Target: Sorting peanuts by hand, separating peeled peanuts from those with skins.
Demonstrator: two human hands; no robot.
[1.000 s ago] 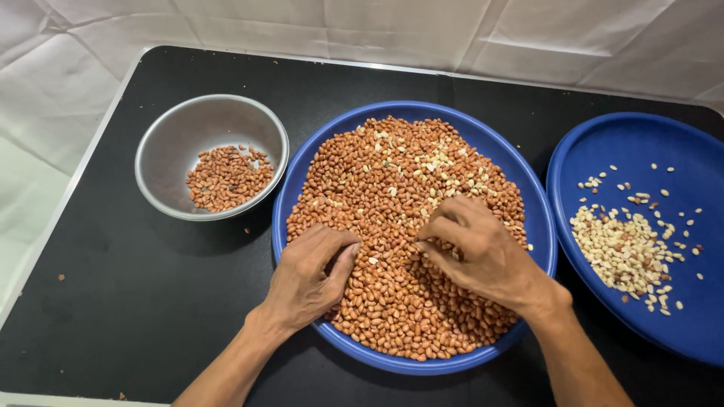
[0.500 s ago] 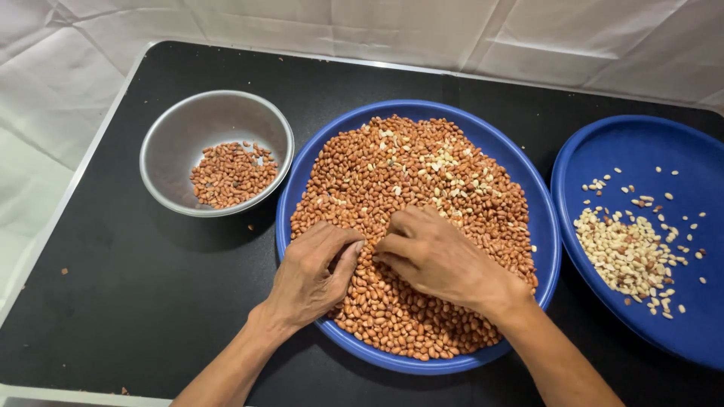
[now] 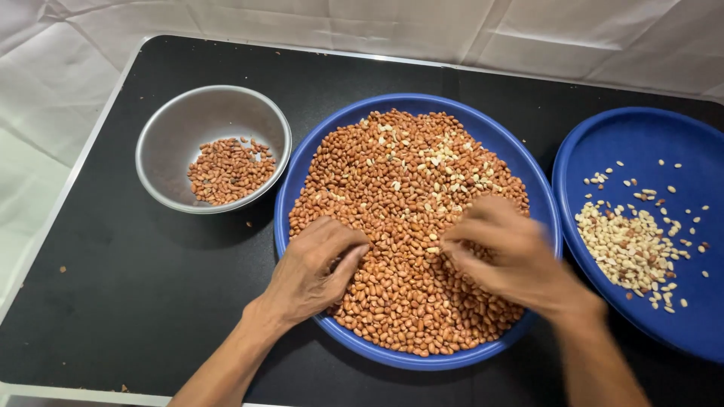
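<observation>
Black table (image 3: 113,301): two blue plates (image 3: 490,136), one steel bowl (image 3: 166,128), two hands (image 3: 317,267).

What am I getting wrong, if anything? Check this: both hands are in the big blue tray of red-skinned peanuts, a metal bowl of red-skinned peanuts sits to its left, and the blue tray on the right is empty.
One thing is wrong: the blue tray on the right is not empty. The head view shows a pile of pale skinless peanuts in it. The left hand, right hand, big blue tray and metal bowl are as you said.
</observation>
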